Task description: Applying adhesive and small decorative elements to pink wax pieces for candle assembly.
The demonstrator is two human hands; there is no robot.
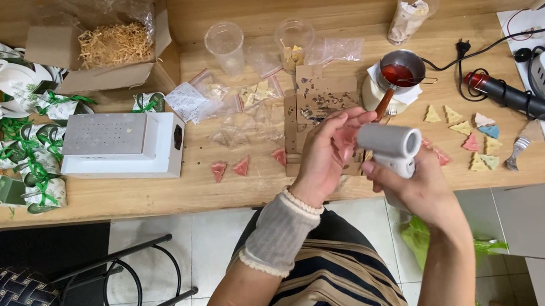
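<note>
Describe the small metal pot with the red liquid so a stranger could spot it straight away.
Start at the long wooden table and go to its right half, just beyond the raised left hand. There the metal pot sits on a white stand, left of the black power plug. It alone holds glossy red liquid; the plastic cups behind it are clear.

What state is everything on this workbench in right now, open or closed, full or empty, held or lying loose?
Cardboard box: flaps open, straw-like filling inside.
Two clear cups: upright; the left looks empty.
Tilted cup: leaning, something pale inside.
Metal pot: holds red liquid.
White and grey tool: held in right hand.
Left hand: fingers touching the tool's end.
Power plug: unplugged, lying loose.
Triangle pieces: scattered flat.
</note>
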